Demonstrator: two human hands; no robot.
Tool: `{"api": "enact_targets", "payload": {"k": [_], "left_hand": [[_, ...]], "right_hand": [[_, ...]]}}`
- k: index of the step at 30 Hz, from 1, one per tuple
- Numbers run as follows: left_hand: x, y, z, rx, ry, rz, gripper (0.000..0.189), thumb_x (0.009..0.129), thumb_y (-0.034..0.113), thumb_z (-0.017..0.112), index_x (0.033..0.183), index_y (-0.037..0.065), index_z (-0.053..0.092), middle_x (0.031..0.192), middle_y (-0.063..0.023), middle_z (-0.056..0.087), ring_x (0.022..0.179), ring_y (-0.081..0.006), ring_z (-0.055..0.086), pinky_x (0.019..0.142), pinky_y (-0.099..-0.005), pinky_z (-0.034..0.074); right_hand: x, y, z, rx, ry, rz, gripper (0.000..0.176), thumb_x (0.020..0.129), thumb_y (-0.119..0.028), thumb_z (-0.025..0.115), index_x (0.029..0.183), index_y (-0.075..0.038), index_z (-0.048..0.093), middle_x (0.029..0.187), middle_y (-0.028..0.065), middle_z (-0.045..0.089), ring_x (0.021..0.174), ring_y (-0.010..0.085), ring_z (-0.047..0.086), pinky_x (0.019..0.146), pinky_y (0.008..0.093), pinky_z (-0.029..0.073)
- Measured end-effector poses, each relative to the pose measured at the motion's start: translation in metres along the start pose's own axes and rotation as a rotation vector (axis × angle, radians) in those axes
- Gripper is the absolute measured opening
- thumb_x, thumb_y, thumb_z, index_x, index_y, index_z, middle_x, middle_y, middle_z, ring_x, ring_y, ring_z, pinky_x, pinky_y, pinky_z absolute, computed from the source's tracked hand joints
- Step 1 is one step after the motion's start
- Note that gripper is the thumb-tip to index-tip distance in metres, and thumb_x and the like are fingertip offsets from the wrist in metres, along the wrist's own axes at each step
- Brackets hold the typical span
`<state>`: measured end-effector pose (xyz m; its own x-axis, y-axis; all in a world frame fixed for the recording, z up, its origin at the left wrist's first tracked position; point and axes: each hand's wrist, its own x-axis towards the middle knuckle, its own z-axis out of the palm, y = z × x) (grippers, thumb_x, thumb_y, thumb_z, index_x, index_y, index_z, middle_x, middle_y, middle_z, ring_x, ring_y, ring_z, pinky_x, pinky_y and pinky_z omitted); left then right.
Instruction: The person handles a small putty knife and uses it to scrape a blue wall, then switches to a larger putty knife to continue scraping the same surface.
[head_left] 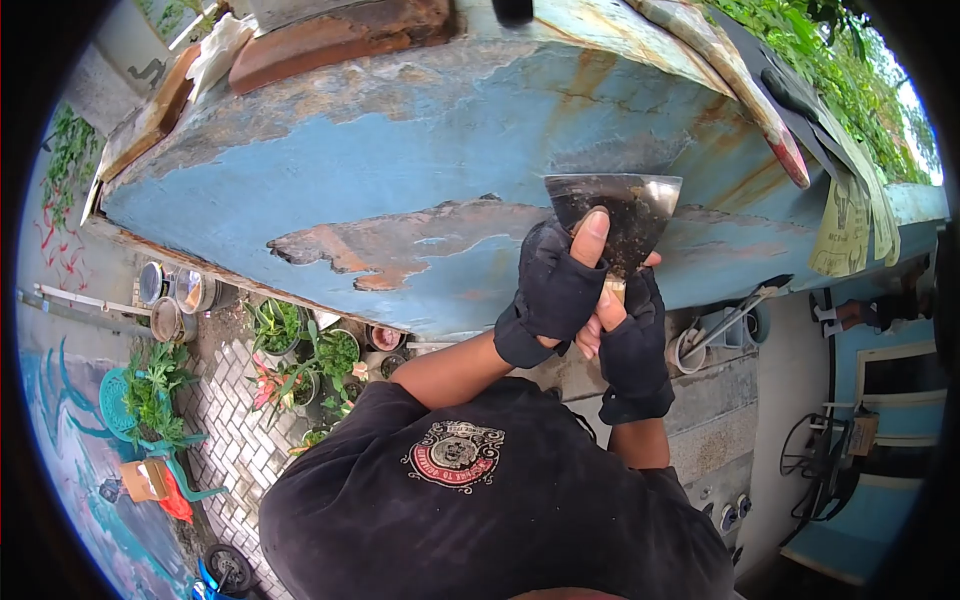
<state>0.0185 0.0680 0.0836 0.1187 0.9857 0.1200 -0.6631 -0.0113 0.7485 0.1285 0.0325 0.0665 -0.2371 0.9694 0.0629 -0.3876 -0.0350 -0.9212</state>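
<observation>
Both hands wear black fingerless gloves and hold one wide metal scraper [640,215]. My left hand [562,280] is wrapped round the scraper's neck, its thumb pressed on the lower blade. Just below and to the right, my right hand [632,335] closes on the light-coloured handle, which is mostly hidden by fingers. The blade's straight edge points up and lies at or very near the blue painted surface [400,160]. Around it the paint is peeling, with a bare brownish patch [390,240] at the left and a grey scraped area above the blade.
Roof tiles [345,42] lie along the surface's upper edge. A red-tipped long piece [790,160] and yellowish paper [845,230] hang at the right. Below are potted plants [335,350], a green chair [118,405], buckets [690,350] and a motorbike wheel [230,568].
</observation>
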Motion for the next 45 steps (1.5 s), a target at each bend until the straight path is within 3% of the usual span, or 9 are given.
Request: {"api": "enact_targets", "payload": {"k": [2, 3, 8, 10, 17, 19, 28, 39, 45], "left_hand": [[0.002, -0.006, 0.0, -0.045, -0.017, 0.059, 0.047, 0.101, 0.039, 0.046, 0.112, -0.004, 0.062, 0.097, -0.0137, 0.071, 0.085, -0.02, 0.07, 0.07, -0.0278, 0.055], [0.003, -0.009, 0.0, -0.088, 0.018, 0.044, 0.045, 0.099, 0.036, 0.051, 0.113, -0.006, 0.057, 0.099, -0.0176, 0.067, 0.086, -0.0301, 0.07, 0.072, -0.0363, 0.058], [0.003, -0.009, 0.007, -0.087, 0.069, 0.09, 0.046, 0.099, 0.038, 0.051, 0.114, -0.006, 0.056, 0.099, -0.0173, 0.067, 0.086, -0.0296, 0.07, 0.072, -0.0362, 0.058], [0.001, -0.006, 0.005, -0.005, 0.083, 0.091, 0.044, 0.101, 0.037, 0.048, 0.113, -0.004, 0.06, 0.098, -0.0135, 0.069, 0.085, -0.0222, 0.07, 0.07, -0.0303, 0.055], [-0.001, 0.002, 0.002, 0.05, 0.054, 0.087, 0.047, 0.099, 0.038, 0.052, 0.116, -0.006, 0.055, 0.101, -0.0174, 0.066, 0.085, -0.0293, 0.07, 0.072, -0.0365, 0.057], [0.0, 0.0, 0.009, -0.066, 0.105, 0.091, 0.043, 0.101, 0.036, 0.048, 0.11, -0.004, 0.061, 0.091, -0.0152, 0.071, 0.077, -0.0211, 0.07, 0.068, -0.0293, 0.055], [0.001, 0.013, 0.0, 0.082, 0.063, 0.18, 0.045, 0.098, 0.038, 0.052, 0.11, -0.006, 0.057, 0.097, -0.018, 0.067, 0.08, -0.0286, 0.07, 0.067, -0.0359, 0.058], [-0.006, 0.007, -0.004, 0.061, 0.081, 0.111, 0.046, 0.101, 0.039, 0.048, 0.104, -0.003, 0.065, 0.087, -0.0124, 0.072, 0.072, -0.0146, 0.068, 0.063, -0.0251, 0.053], [-0.002, 0.003, -0.002, 0.133, 0.026, 0.077, 0.046, 0.101, 0.04, 0.045, 0.106, -0.001, 0.064, 0.09, -0.013, 0.072, 0.075, -0.0145, 0.068, 0.066, -0.0261, 0.053]], "right_hand": [[0.0, -0.006, -0.001, -0.08, 0.029, -0.008, 0.017, 0.098, -0.012, 0.05, 0.114, -0.004, 0.051, 0.07, 0.0, 0.051, 0.052, 0.0071, 0.045, 0.046, 0.0225, 0.038], [0.0, -0.009, -0.002, -0.162, 0.046, -0.015, 0.018, 0.098, -0.011, 0.05, 0.114, -0.004, 0.052, 0.07, -0.0006, 0.051, 0.052, 0.0064, 0.045, 0.045, 0.022, 0.038], [0.004, -0.012, -0.007, -0.057, -0.012, 0.059, 0.018, 0.098, -0.01, 0.049, 0.115, -0.005, 0.051, 0.069, -0.0011, 0.05, 0.051, 0.0062, 0.045, 0.044, 0.0219, 0.037], [0.003, -0.01, -0.003, 0.018, -0.029, 0.09, 0.018, 0.098, -0.01, 0.049, 0.115, -0.005, 0.051, 0.069, -0.001, 0.05, 0.051, 0.0062, 0.045, 0.044, 0.0221, 0.037], [0.003, 0.003, 0.001, 0.048, -0.034, 0.054, 0.015, 0.099, -0.014, 0.05, 0.113, -0.008, 0.048, 0.067, 0.001, 0.047, 0.05, 0.0091, 0.044, 0.044, 0.0243, 0.039], [0.004, 0.004, -0.003, -0.011, -0.037, 0.016, 0.014, 0.099, -0.013, 0.05, 0.112, -0.008, 0.048, 0.067, 0.0011, 0.047, 0.05, 0.0092, 0.044, 0.044, 0.0243, 0.039], [0.008, -0.005, 0.012, 0.1, -0.093, 0.014, 0.022, 0.098, -0.009, 0.05, 0.119, -0.006, 0.051, 0.07, -0.0025, 0.051, 0.053, 0.0042, 0.044, 0.047, 0.0212, 0.037], [0.005, -0.002, 0.005, 0.063, -0.099, 0.111, 0.023, 0.099, -0.016, 0.05, 0.12, -0.009, 0.046, 0.066, 0.0011, 0.046, 0.047, 0.0087, 0.041, 0.043, 0.0241, 0.037], [0.001, -0.007, -0.004, 0.047, -0.088, 0.139, 0.022, 0.099, -0.019, 0.049, 0.118, -0.009, 0.046, 0.065, 0.0011, 0.045, 0.045, 0.009, 0.039, 0.041, 0.0243, 0.036]]}}
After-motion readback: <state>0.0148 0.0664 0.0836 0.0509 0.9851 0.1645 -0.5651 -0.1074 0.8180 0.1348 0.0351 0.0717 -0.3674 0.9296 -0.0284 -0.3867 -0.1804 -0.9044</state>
